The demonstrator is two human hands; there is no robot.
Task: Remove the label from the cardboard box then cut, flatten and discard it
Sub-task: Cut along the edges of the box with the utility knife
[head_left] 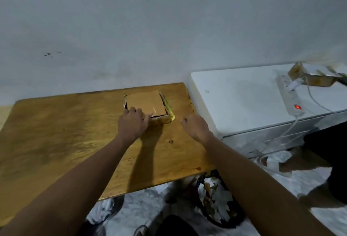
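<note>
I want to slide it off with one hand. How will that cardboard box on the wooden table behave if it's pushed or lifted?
The cardboard box looks low and flat-bottomed, so it should slide rather than tip or roll. It is probably light. Its side flaps stand loose, so they will likely flop when lifted. The left hand rests on its near edge.

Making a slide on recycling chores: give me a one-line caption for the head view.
Left hand rests on a cardboard box on a wooden table; right hand hovers beside it.

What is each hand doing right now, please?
Left hand: open, fingers resting on the cardboard box.
Right hand: open, holding nothing, beside the box.
</note>
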